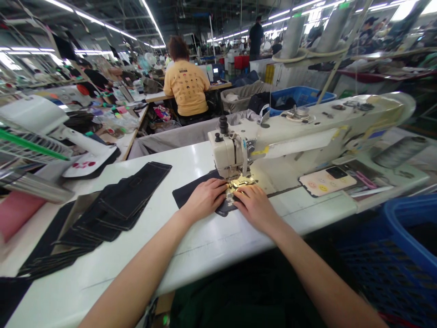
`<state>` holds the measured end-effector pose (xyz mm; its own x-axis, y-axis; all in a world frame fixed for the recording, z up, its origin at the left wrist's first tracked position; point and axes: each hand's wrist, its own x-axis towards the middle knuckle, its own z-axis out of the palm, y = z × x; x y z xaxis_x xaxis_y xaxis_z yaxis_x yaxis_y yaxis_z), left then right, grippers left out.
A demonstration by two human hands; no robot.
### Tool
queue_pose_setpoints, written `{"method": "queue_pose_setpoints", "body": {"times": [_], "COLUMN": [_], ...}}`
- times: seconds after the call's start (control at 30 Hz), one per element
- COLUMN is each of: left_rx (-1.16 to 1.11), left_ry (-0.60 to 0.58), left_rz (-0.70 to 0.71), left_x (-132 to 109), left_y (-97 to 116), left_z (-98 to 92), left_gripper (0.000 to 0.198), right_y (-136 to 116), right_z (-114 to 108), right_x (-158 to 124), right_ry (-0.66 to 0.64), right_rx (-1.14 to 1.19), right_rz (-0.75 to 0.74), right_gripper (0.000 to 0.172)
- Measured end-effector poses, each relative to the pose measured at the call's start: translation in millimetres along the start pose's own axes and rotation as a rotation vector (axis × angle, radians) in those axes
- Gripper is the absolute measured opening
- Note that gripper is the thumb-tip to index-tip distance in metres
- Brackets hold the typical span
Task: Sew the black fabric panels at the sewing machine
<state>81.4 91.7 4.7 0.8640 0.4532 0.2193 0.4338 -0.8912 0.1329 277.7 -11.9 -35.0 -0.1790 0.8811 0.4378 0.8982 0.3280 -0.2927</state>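
Sewing machine (273, 130) is looming over | dark cloth (186, 193) is lying beneath its needle | left hand (205, 199), flattened, grasping nothing, is pressing it, seemingly for steadiness | right hand (258, 206), loosely curved, ungrasping, is flanking the foot, apparently guiding

A phone in a pale case with smiley faces (312, 185) lies at the right of the counter (201, 248), beside a pink tool (366, 180) that may be a pair of snips, though it is too blurred to be sure. A blue basket (389, 213) stands below the counter's right end. At the left is a white appliance with a wire grille (34, 116). Beyond the counter, a co-worker in a yellow shirt (187, 86) sits facing away; farther back are red boxes (241, 62) and a standing person in dark clothes (256, 38), under strip lights (152, 20).
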Motion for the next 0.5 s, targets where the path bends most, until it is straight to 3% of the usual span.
{"method": "queue_pose_setpoints", "body": {"times": [0.23,0.5], "left_rx": [0.002,-0.075], "left_ry": [0.003,0.000], "left_rz": [-0.004,-0.137], "left_x": [-1.4,-7.2], "left_y": [-0.4,-9.0], "left_z": [3.9,4.3], "left_gripper": [0.033,0.040], "right_y": [-1.3,-4.6], "right_z": [-0.3,-1.5], "right_x": [0.6,-7.2], "right_ry": [0.010,0.035], "right_rx": [-0.004,0.018], "right_rz": [0.006,0.019], "right_gripper": [0.024,0.025]}}
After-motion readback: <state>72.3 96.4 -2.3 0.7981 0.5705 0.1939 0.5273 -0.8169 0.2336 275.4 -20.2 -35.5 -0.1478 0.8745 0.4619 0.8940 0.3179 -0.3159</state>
